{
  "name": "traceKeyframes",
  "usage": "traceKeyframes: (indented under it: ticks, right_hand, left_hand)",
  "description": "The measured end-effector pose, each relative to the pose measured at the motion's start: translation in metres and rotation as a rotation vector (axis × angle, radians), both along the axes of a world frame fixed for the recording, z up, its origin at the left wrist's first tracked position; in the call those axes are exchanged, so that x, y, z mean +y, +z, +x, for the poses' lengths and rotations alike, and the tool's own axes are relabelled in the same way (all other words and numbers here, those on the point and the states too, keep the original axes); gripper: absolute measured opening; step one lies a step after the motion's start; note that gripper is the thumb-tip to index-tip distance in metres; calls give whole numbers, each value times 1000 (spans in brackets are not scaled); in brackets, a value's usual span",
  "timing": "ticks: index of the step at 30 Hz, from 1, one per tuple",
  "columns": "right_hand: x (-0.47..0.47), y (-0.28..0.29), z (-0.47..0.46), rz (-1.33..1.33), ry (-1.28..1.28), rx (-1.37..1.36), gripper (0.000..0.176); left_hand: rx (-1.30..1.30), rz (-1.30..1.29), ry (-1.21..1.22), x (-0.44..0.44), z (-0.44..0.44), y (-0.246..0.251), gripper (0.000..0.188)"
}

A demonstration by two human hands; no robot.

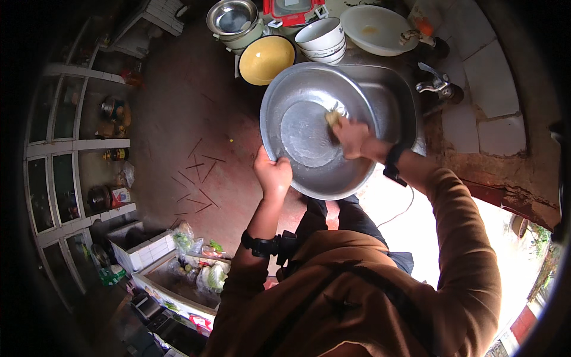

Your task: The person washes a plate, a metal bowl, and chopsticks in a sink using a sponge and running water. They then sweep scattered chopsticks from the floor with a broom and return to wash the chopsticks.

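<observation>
A large round metal basin (308, 134) is tilted over the near edge of a stainless steel sink (392, 89). My left hand (273, 175) grips the basin's rim at its lower left, thumb on the inner side. Inside the basin, my right hand (352, 137) holds a small yellowish scrubbing pad or sponge (333, 118) against the inner wall; the hand is slightly blurred. The metal tap (435, 82) stands at the sink's right side, apart from both hands. Wet streaks and light marks show on the basin's bottom.
Beyond the basin stand a yellow enamel bowl (267, 60), stacked white bowls (322, 40), a wide white basin (377, 31), metal bowls (232, 18) and a red-lidded container (292, 11). Vegetables (212, 277) lie in a box at lower left. Shelves (84, 145) line the left side.
</observation>
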State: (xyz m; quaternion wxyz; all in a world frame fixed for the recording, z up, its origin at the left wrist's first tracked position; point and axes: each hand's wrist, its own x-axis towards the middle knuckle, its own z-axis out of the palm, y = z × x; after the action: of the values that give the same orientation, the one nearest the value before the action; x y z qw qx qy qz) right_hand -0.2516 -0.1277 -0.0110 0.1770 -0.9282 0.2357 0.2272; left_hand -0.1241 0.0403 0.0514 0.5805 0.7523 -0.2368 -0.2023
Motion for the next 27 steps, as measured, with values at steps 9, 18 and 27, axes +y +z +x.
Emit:
traceKeyframes:
  ticks: [9,18,27]
  right_hand:
    - [12,28,72,39,104,-1052,16]
    - [10,-2,3,189,323,-50,42]
    - [35,42,81,388,-66,-1344,32]
  left_hand:
    - [13,43,-79,5,-4,3,35]
    - [-75,-9,-26,1,5,-3,34]
    - [-122,36,-60,3,-6,7,33]
